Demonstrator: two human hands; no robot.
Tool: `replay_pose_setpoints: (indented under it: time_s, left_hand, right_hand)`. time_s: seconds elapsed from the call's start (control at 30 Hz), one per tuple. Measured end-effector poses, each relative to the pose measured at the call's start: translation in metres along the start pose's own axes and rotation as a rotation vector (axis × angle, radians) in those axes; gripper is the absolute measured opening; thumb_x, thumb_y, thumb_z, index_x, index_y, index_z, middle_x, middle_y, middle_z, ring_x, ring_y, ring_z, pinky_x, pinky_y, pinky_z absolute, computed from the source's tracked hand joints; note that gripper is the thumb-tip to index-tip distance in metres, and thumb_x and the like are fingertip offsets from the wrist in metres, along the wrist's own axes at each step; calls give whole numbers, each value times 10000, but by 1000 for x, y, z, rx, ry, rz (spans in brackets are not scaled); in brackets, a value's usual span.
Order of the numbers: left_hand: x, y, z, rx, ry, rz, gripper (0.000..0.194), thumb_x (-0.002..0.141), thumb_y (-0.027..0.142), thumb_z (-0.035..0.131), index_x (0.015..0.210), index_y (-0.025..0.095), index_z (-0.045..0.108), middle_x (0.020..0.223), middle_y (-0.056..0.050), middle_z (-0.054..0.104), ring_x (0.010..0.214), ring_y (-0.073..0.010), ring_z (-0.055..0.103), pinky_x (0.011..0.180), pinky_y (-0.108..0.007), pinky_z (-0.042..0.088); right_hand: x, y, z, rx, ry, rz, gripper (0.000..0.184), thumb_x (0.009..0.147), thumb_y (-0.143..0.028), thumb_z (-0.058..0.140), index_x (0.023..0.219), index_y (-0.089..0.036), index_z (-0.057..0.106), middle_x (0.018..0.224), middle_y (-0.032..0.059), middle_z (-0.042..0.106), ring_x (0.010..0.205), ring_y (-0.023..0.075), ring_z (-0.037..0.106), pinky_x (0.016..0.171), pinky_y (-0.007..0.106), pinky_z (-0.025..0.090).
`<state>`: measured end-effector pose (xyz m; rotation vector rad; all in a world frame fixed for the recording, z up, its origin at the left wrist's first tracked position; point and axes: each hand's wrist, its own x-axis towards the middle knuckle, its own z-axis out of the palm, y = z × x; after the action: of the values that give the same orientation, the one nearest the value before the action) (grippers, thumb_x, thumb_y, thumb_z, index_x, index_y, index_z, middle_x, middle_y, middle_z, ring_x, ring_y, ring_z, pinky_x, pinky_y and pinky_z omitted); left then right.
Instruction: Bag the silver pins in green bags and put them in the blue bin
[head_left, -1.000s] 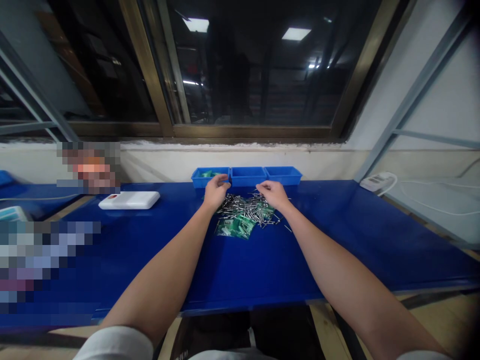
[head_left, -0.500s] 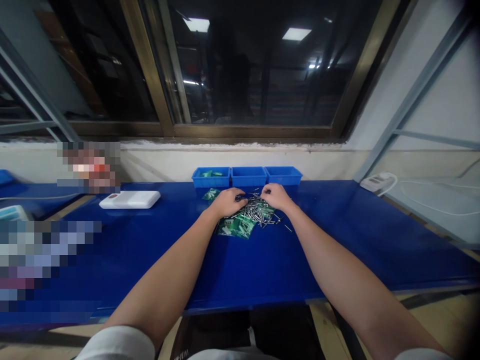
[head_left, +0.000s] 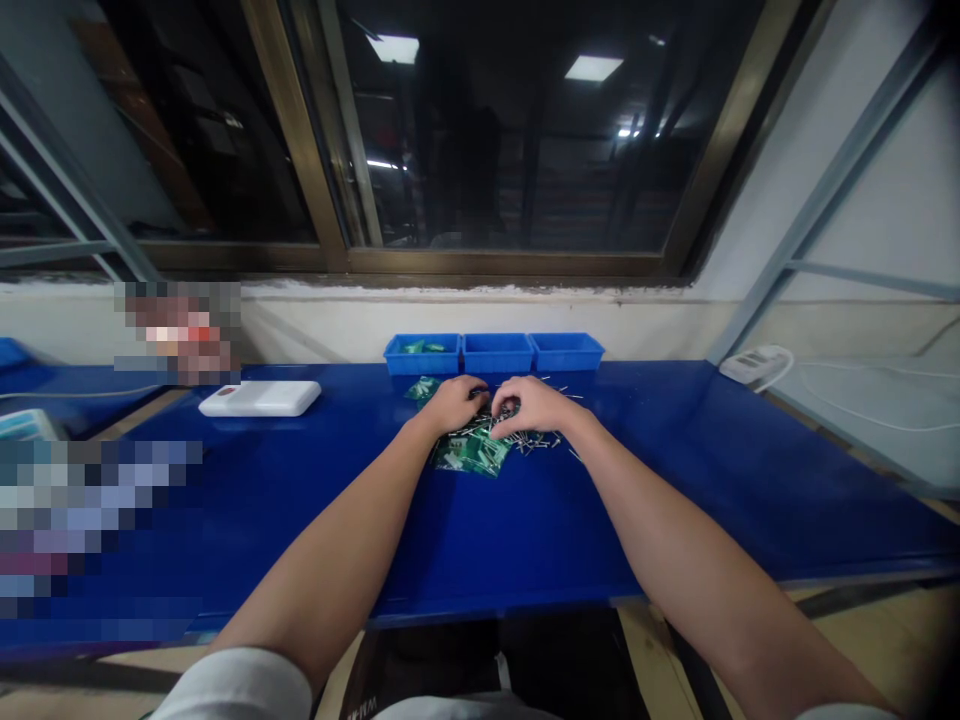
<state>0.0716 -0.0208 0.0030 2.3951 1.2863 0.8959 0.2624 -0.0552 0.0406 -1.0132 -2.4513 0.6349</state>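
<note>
Blue bins (head_left: 497, 352), three abreast, stand beyond two hands (head_left: 452, 405) (head_left: 531, 405), right's fingers parted, left's grip unclear, at one metal-pin heap (head_left: 534, 438).

Your desk (head_left: 525, 530) has a glossy, deep blue top that runs out well to both sides of your fingers. A loose heap of thin metal pieces (head_left: 536, 440) lies on it under and between your left fingers (head_left: 471, 384) and right fingers (head_left: 517, 386), partly hidden by them. Green packets (head_left: 487, 460) lie just nearer you than the fingers, and another green packet (head_left: 421, 386) lies left of them. Beyond the fingers stand three blue bins (head_left: 497, 364) in a row. Well left of your fingers lies a white device (head_left: 259, 400), flat on the blue
</note>
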Motion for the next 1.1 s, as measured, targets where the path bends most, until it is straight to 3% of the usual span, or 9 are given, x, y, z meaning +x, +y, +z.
replay_pose_setpoints:
  time_s: [0.23,0.43,0.63,0.87,1.0,1.1]
  left_hand:
    - [3,-4,-8,-55,258,-142,258,802,314,498,946,196,676,1053,-82,659,1031,-249,570,961,-359,389]
    - [2,-2,-9,-105,292,-135,212,781,291,529,900,199,678,1006,-72,665,996,-237,581,940,-341,405]
    - [3,-3,-9,-81,285,-126,227,792,296,510,908,195,677,1012,-77,665,994,-238,580,939,-350,403]
    - [3,-2,-9,-98,291,-133,222,782,297,521,900,202,683,1002,-66,671,988,-237,583,943,-350,402]
    - [3,-3,-9,-100,292,-145,239,795,315,513,916,197,682,1025,-75,671,1000,-247,581,939,-351,397]
    - [3,-1,-9,-161,293,-139,249,799,362,521,899,205,687,1000,-62,681,976,-247,593,912,-343,408]
  right_hand:
    - [4,-19,13,-215,-158,-45,605,449,-551,779,944,-232,634,923,56,539,944,262,441,750,344,398]
    - [3,-21,14,-223,-189,-43,618,562,-575,714,1107,-303,606,998,68,482,1008,291,399,824,405,383]
    - [6,-18,18,-241,-186,-41,464,647,-469,694,1065,-282,625,1037,76,471,1038,289,398,902,439,344]
    - [7,-13,21,-151,-5,-60,359,636,-362,722,915,-207,557,950,44,537,923,210,467,766,313,383]
    - [10,-6,20,-13,222,15,218,707,-319,655,860,-198,556,800,3,585,742,152,510,690,282,375]
    - [13,6,18,104,415,101,182,719,-320,625,835,-191,568,780,7,593,718,148,526,667,285,401]
